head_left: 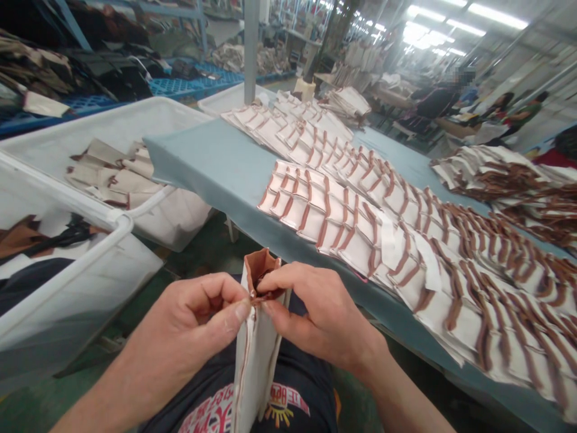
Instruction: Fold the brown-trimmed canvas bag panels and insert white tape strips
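A white, folded sewn piece with a brown lining (259,364) stands upright over my lap, its brown inside showing at the open top. My left hand (198,325) pinches its top edge between thumb and forefinger. From the other side, my right hand (315,313) grips the same edge, its forefinger reaching into the brown opening and its thumb outside. Both sets of fingertips nearly meet at one spot on the seam. The piece's lower end runs out of the picture at the bottom.
Rows of similar white and brown pieces (342,222) overlap on the blue-grey table (193,156) to the right. White bins (166,111) holding pieces stand at left. More piles (518,180) lie on the far right. People sit in the background near a metal post (250,54).
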The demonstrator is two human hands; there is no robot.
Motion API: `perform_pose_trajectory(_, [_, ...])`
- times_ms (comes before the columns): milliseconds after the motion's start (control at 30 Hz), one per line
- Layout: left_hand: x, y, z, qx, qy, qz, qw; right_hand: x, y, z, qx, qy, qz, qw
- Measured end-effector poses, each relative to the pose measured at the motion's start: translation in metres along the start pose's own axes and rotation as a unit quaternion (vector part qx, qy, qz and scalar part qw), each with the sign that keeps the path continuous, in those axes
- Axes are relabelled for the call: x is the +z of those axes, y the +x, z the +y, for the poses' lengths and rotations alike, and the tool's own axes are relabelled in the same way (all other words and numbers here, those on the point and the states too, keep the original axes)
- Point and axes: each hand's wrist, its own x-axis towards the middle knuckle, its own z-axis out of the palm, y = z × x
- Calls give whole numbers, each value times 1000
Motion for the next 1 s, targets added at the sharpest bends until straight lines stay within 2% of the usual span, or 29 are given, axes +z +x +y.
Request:
perform_pose_trajectory(133, [2,2,1,-7,-3,-7,1000,-3,-4,4,-109,-67,9,992])
perform_pose_trajectory(300, [4,5,5,-16,-5,-34,999,-7,-7,7,-144,-133,-18,981])
perform_pose_trajectory(500, [6,9,5,-34,-3,-32,999,-14,-4,6,-171,-150,-42,973])
perform_pose_trajectory(700, [12,8,9,-21,37,-18,999,-10,-5,3,-121,-148,-60,980])
perform_pose_trajectory(867, [11,4,-1,-8,33,-15,999,-4,-5,6,-88,-128,-8,988])
perform_pose_trajectory(1000, [10,1,-2,5,61,-7,998,1,-5,6,-52,-73,7,996])
